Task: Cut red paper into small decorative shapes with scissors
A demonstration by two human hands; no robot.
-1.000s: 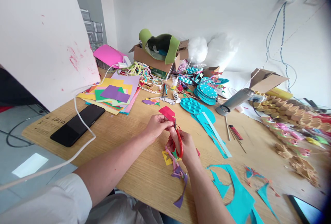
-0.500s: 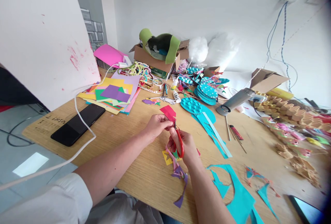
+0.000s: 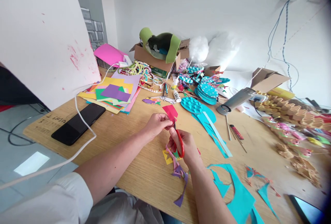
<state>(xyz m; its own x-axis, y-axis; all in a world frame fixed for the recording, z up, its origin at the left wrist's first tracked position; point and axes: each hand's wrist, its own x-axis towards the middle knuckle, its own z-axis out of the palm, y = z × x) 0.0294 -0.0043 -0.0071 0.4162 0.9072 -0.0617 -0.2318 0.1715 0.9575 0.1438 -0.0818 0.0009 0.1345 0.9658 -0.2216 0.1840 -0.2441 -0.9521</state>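
My left hand (image 3: 159, 125) pinches a small piece of red paper (image 3: 170, 112) between thumb and fingers, above the middle of the table. Close beside it, my right hand (image 3: 184, 144) is closed around the red handles of a pair of scissors (image 3: 181, 144). The blades point away from me and meet the lower edge of the red paper; how far apart they are is hard to make out. Below my right hand lie paper scraps, among them a yellow one (image 3: 167, 157) and a curled purple strip (image 3: 183, 191).
Coloured paper sheets (image 3: 115, 93) and a black phone (image 3: 77, 124) lie left, crossed by a white cable (image 3: 85, 122). Fish cutouts (image 3: 151, 101) and a glue bottle (image 3: 177, 96) are ahead. Blue cut sheets (image 3: 239, 196) lie right, with a metal flask (image 3: 235, 100) beyond.
The red paper has turned slightly and shifted a little to the right in my left hand. Both hands stay almost in place.
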